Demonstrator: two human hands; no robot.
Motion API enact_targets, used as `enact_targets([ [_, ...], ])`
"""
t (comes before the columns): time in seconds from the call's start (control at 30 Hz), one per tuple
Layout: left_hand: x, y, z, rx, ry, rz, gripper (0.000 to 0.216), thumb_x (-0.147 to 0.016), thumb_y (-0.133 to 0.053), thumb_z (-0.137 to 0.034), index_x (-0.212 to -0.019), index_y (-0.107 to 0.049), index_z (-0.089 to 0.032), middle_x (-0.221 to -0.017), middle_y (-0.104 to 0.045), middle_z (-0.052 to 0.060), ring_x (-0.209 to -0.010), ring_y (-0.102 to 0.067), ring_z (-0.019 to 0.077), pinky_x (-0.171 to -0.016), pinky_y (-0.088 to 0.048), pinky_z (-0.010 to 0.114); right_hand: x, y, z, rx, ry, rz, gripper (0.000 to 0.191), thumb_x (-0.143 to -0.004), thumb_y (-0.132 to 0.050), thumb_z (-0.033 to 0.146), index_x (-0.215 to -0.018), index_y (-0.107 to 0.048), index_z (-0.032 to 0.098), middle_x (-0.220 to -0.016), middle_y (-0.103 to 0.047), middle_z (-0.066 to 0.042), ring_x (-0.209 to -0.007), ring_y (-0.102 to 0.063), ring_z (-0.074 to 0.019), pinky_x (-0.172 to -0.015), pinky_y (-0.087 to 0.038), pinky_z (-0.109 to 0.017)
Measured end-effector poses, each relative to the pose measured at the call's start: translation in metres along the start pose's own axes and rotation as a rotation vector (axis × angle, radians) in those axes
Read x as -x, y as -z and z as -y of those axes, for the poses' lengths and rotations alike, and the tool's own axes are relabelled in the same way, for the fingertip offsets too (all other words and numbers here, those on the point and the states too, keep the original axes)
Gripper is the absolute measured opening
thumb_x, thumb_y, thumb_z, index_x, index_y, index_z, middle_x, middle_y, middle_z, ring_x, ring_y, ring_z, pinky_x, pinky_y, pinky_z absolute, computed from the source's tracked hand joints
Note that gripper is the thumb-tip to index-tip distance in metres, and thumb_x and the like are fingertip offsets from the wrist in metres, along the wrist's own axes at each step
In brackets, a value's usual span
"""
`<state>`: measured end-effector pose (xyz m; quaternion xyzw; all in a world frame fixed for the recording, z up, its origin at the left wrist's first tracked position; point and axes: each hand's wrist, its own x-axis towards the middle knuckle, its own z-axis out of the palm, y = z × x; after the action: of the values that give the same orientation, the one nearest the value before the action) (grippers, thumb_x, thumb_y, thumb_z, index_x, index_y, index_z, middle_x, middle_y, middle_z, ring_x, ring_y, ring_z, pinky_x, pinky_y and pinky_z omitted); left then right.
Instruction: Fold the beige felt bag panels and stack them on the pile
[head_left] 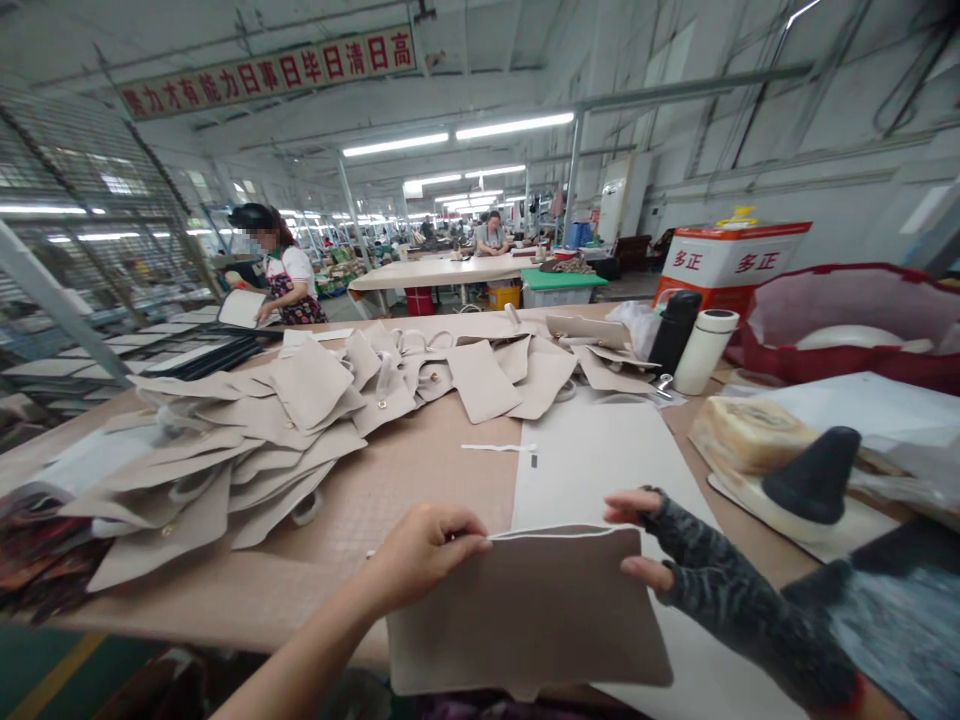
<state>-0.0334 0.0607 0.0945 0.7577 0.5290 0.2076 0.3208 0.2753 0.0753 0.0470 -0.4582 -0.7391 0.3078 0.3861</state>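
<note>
I hold a flat beige leather pouch piece (525, 610) with a white top edge over the near edge of the worktable (420, 480). My left hand (424, 550) is closed, pinching its upper left corner. My right hand (649, 545), in a dark patterned fingerless glove, grips the pouch's upper right edge between thumb and fingers. Under the pouch lies a white sheet (592, 450).
Several beige cut leather pieces (300, 420) are heaped across the table's left and far side. A black bottle (673, 330) and white cup (703, 350) stand at right, near a red basket (855, 330) and a black cone (814, 475). A person in an apron (289, 275) works at far left.
</note>
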Motion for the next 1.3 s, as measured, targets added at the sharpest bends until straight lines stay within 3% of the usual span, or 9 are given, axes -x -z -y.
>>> enact_targets([
  [0.07,0.0,-0.001,-0.002,0.017,0.007,0.013,0.013,-0.08,-0.059,-0.02,-0.079,-0.071,-0.014,-0.072,-0.068,0.0,-0.069,-0.058,0.0119,-0.064,-0.039,0.018,0.0,-0.01,-0.002,0.0,0.005,-0.039,0.019,-0.082,-0.056,0.04,-0.091,-0.061,0.024,-0.092,-0.064,-0.005,-0.091,-0.06,-0.0211,-0.076,-0.051,-0.029],
  [0.13,-0.001,-0.005,-0.005,0.057,0.013,0.033,0.013,-0.079,-0.059,-0.017,-0.082,-0.071,-0.015,-0.075,-0.068,0.0,-0.072,-0.059,0.0123,-0.065,-0.04,0.018,-0.003,-0.015,0.002,-0.017,0.03,-0.081,0.018,-0.084,-0.052,0.039,-0.079,-0.059,0.023,-0.083,-0.062,-0.002,-0.083,-0.058,-0.0184,-0.07,-0.049,-0.025],
  [0.37,-0.015,-0.028,-0.018,0.125,-0.147,0.079,0.013,-0.081,-0.062,-0.018,-0.086,-0.073,-0.015,-0.078,-0.065,0.002,-0.073,-0.058,0.0118,-0.068,-0.042,0.017,-0.014,-0.015,0.027,-0.113,0.007,-0.053,0.021,-0.084,-0.052,0.04,-0.075,-0.056,0.022,-0.075,-0.057,0.0,-0.073,-0.054,-0.0156,-0.067,-0.045,-0.025],
  [0.63,-0.016,-0.038,-0.025,-0.085,-0.285,0.028,0.015,-0.086,-0.055,-0.017,-0.085,-0.071,-0.017,-0.08,-0.063,0.002,-0.078,-0.058,0.0132,-0.07,-0.043,0.018,-0.017,-0.016,0.035,-0.107,-0.048,-0.041,0.022,-0.084,-0.05,0.04,-0.073,-0.055,0.021,-0.071,-0.055,0.002,-0.069,-0.052,-0.0147,-0.067,-0.042,-0.027],
  [0.8,-0.019,-0.051,-0.029,-0.111,-0.384,-0.071,0.016,-0.088,-0.052,-0.017,-0.096,-0.067,-0.017,-0.085,-0.063,0.003,-0.079,-0.059,0.0144,-0.071,-0.044,0.019,-0.018,-0.021,0.035,-0.148,-0.074,0.079,0.026,-0.086,-0.046,0.042,-0.077,-0.056,0.02,-0.071,-0.056,0.001,-0.071,-0.053,-0.0151,-0.066,-0.043,-0.027],
  [1.0,-0.022,-0.066,-0.031,-0.278,-0.475,-0.234,0.023,-0.09,-0.045,-0.019,-0.077,-0.064,-0.015,-0.07,-0.06,0.004,-0.065,-0.055,0.0153,-0.059,-0.041,0.022,-0.016,-0.03,0.042,-0.122,-0.028,0.03,0.023,-0.086,-0.047,0.036,-0.073,-0.057,0.02,-0.07,-0.059,0.001,-0.069,-0.056,-0.0147,-0.067,-0.046,-0.027],
  [1.17,-0.022,-0.073,-0.031,-0.139,-0.398,-0.218,0.023,-0.088,-0.044,-0.016,-0.074,-0.064,-0.016,-0.073,-0.06,0.005,-0.071,-0.056,0.0157,-0.064,-0.042,0.022,-0.009,-0.038,0.038,0.012,0.156,-0.077,0.028,-0.083,-0.053,0.034,-0.106,-0.06,0.02,-0.096,-0.067,-0.006,-0.084,-0.063,-0.0177,-0.077,-0.051,-0.029],
  [1.23,-0.021,-0.075,-0.032,-0.072,-0.331,-0.178,0.024,-0.089,-0.045,-0.018,-0.078,-0.066,-0.017,-0.075,-0.061,0.004,-0.074,-0.057,0.0159,-0.067,-0.043,0.022,-0.006,-0.041,0.033,0.109,0.208,-0.015,0.021,-0.085,-0.05,0.034,-0.094,-0.064,0.021,-0.089,-0.069,-0.007,-0.08,-0.065,-0.0184,-0.075,-0.052,-0.031],
  [1.3,-0.019,-0.077,-0.032,-0.01,-0.265,-0.112,0.024,-0.09,-0.046,-0.021,-0.08,-0.068,-0.018,-0.076,-0.062,0.003,-0.076,-0.057,0.0154,-0.07,-0.043,0.022,-0.001,-0.042,0.027,0.193,0.228,0.02,0.027,-0.088,-0.044,0.035,-0.077,-0.065,0.022,-0.074,-0.068,-0.006,-0.07,-0.064,-0.0186,-0.067,-0.053,-0.031],
])
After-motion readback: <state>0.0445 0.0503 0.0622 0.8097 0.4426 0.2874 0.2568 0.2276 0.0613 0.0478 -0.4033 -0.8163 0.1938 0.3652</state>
